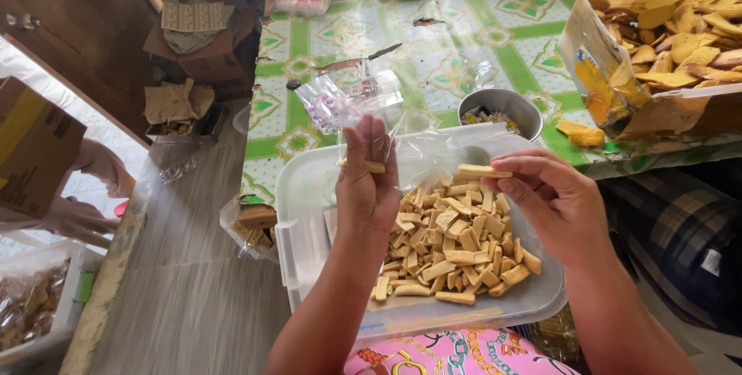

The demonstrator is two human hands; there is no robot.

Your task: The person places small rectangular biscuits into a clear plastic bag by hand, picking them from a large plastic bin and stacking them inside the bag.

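The right hand (558, 203) pinches a cracker stick (481, 172) beside the left hand (369, 178).

- Bag (352, 100): small, clear plastic, crinkled, held upright above the tray's back left corner.
- Stick (481, 172): tan, flat snack piece, lying level, pinched over the heap.
- Heap (452, 247): tan cut sticks, piled loosely in tray (309, 189).

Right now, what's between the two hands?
In the head view, between the left hand and the right hand a clear plastic bag hangs open, with the tray's pile of snack sticks below.
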